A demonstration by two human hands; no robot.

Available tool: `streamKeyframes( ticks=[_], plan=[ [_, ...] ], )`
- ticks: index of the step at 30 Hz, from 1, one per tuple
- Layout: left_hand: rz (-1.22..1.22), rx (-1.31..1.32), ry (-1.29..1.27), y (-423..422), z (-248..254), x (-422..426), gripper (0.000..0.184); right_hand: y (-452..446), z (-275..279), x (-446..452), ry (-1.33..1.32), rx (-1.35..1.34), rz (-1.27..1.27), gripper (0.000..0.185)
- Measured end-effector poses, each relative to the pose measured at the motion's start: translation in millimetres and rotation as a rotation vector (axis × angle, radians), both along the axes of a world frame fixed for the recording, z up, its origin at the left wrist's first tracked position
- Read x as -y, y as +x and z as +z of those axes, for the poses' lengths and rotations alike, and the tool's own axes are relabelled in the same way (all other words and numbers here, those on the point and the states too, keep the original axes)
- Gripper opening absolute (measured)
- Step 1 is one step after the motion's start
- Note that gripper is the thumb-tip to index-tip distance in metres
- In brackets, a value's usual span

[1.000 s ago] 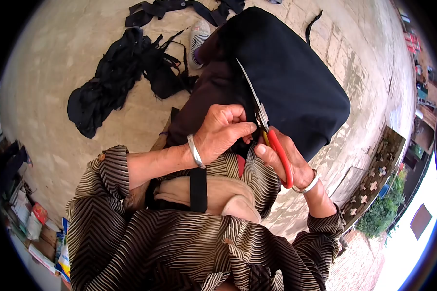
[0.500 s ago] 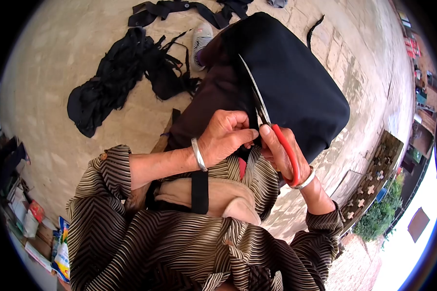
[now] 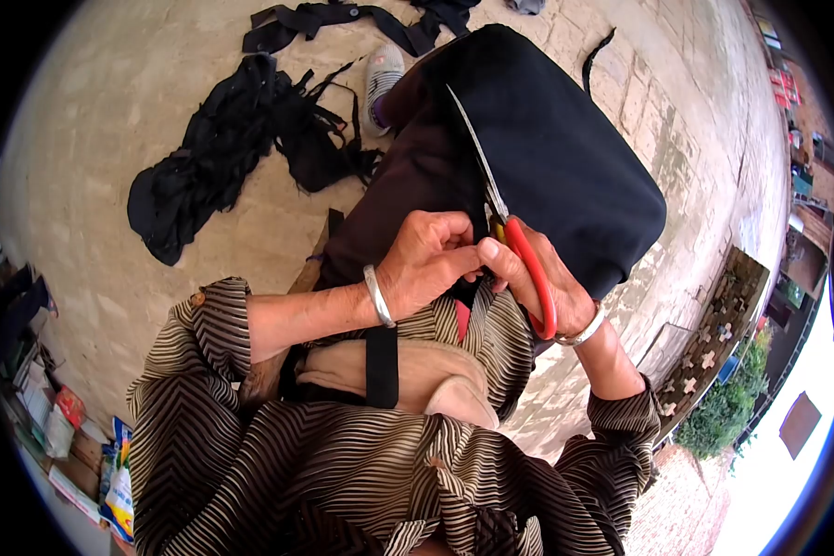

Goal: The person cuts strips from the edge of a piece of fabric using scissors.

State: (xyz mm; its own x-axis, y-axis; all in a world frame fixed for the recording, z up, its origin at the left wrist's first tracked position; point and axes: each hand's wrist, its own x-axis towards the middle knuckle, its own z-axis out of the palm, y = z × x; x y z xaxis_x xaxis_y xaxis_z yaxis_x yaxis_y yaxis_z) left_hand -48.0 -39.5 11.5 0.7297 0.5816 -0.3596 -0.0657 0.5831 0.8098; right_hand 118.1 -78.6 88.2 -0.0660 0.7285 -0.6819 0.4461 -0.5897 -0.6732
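Black cloth (image 3: 556, 157) lies draped over my lap and knee. My left hand (image 3: 428, 258) is closed in a pinch at the near edge of this cloth, its fingertips close to my right thumb. In my right hand (image 3: 537, 278) is a pair of scissors (image 3: 531, 278) with red handles, the blades pointing away from me over the cloth. The blades look nearly together, and whether they touch the cloth I cannot tell. Right fingers are partly hidden behind the handle. A silver bracelet circles each wrist.
On the floor to the left lies a heap of torn black cloth (image 3: 213, 153). A black strip with buttons (image 3: 343, 14) lies at the far side, and a thin scrap (image 3: 599, 57) at the far right. My shoe (image 3: 383, 79) rests between them. Bags and boxes (image 3: 116, 491) stand at lower left.
My right hand has turned the scissors slightly, and the blades have shifted a little left and away from me. My right thumb has moved closer to my left fingertips.
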Motion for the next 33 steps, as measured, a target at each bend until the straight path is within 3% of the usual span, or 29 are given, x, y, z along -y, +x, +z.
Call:
streamKeyframes(
  ticks=[2, 3, 5, 6, 9, 12, 14, 17, 21, 24, 27, 30, 33],
  plan=[
    [0.015, -0.022, -0.006, 0.8, -1.6, 2.2, 0.018, 0.0, -0.1, 2.2, -0.099, -0.001, -0.016, 0.038],
    [0.013, -0.021, -0.005, 0.7, -3.8, 4.0, 0.018, -0.7, 0.2, 8.5, 0.312, 0.045, 0.156, 0.034],
    [-0.014, -0.051, 0.027, 1.4, -7.5, 6.2, 0.016, -3.7, 4.6, 10.4, 0.725, 0.100, 0.319, 0.037],
    [-0.023, -0.045, 0.029, 1.4, -6.6, 5.6, 0.016, -12.2, 15.4, 0.8, 0.523, 0.118, 0.159, 0.029],
    [-0.016, -0.042, 0.020, 1.2, -2.9, 6.0, 0.015, -9.6, 13.9, -1.0, 0.244, 0.060, -0.069, 0.057],
    [0.036, -0.016, -0.038, 0.1, -1.6, 5.5, 0.015, -4.6, 7.7, 1.4, 0.324, 0.068, 0.001, 0.060],
    [0.033, -0.014, -0.021, -1.7, 1.9, 2.7, 0.015, 0.6, -5.0, 1.6, 0.041, -0.049, -0.065, 0.061],
    [-0.115, -0.070, -0.013, -6.5, -5.0, 4.5, 0.012, 2.0, -4.7, -0.9, 0.006, -0.041, -0.042, 0.050],
    [-0.074, -0.056, -0.032, -5.8, -2.9, 5.0, 0.009, 0.5, -0.5, -11.4, -0.010, -0.043, -0.035, 0.047],
    [-0.118, -0.079, 0.058, -5.8, -3.1, 6.8, 0.009, -3.4, -1.9, -10.0, 0.264, -0.022, 0.113, 0.048],
    [-0.140, -0.148, 0.089, -5.7, 7.1, 2.0, 0.012, -10.6, 2.3, -7.1, 0.124, -0.071, -0.139, 0.050],
    [-0.125, -0.181, 0.127, -4.5, 8.7, 2.2, 0.016, -10.5, 3.7, -9.3, 0.177, -0.028, -0.135, 0.054],
    [-0.137, -0.173, 0.111, -4.8, 5.3, 4.6, 0.010, -7.7, 5.5, -16.5, -0.073, -0.056, -0.229, 0.054]
  ],
)
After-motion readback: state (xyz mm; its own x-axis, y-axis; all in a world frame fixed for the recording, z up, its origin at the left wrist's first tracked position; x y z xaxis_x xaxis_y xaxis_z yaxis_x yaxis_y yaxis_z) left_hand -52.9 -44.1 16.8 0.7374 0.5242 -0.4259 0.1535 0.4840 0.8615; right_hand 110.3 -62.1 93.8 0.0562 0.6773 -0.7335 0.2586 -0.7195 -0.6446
